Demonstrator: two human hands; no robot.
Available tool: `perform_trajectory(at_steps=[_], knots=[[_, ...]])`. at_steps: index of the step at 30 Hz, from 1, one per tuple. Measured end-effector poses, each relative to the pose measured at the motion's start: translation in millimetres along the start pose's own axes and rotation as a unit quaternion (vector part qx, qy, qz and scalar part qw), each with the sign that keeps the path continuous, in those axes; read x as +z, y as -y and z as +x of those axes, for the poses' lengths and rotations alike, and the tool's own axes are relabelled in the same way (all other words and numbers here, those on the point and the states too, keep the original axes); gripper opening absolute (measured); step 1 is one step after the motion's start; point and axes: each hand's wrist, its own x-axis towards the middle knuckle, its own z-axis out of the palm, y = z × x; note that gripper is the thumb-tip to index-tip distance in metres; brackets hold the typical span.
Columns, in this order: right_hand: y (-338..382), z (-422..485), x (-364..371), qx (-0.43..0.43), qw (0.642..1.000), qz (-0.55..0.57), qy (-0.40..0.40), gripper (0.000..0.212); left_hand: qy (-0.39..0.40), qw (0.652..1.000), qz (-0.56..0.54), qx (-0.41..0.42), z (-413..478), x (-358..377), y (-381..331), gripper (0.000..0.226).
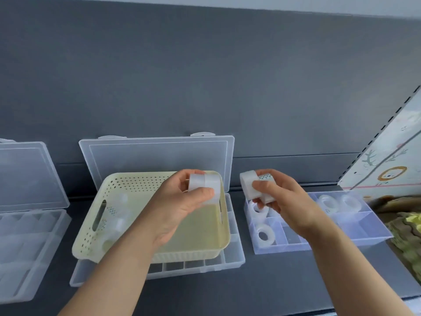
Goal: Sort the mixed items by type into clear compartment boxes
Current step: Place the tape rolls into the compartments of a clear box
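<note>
My left hand (182, 201) grips two white tape rolls (205, 185) above the right side of a cream perforated basket (127, 185). A few more pale rolls (118, 215) lie in the basket's left part. My right hand (280, 201) holds a stack of white tape rolls (249, 183), one with a dotted print, over the left end of a clear compartment box (364, 236). That box holds loose tape rings: two at its left (263, 234) and two at the back right (328, 202).
The basket sits on an open clear compartment box (193, 267) whose lid leans on the dark wall. Another open clear box (25, 236) stands at far left. A patterned board (391, 160) and yellowish-brown stuff (407, 226) crowd the right edge.
</note>
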Motion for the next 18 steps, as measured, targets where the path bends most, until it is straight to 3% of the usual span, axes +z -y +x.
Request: perform_trajectory(at_steps=[3,6,9,18], knots=[[-15,-9,-43,0.032,0.998,0.032,-0.046,0.032,0.009,0.999,0.037,0.010,4,47,8,0.054],[-31,-15,-78,0.056,0.996,0.006,-0.070,0.023,0.008,0.988,0.153,0.022,8,90,25,0.048],[-45,-18,-105,0.061,0.995,-0.026,-0.069,0.024,-0.015,0.949,0.314,0.041,15,118,46,0.050],[-74,-9,-135,0.074,0.991,-0.114,-0.019,0.028,-0.015,0.851,0.524,-0.001,31,152,74,0.048]])
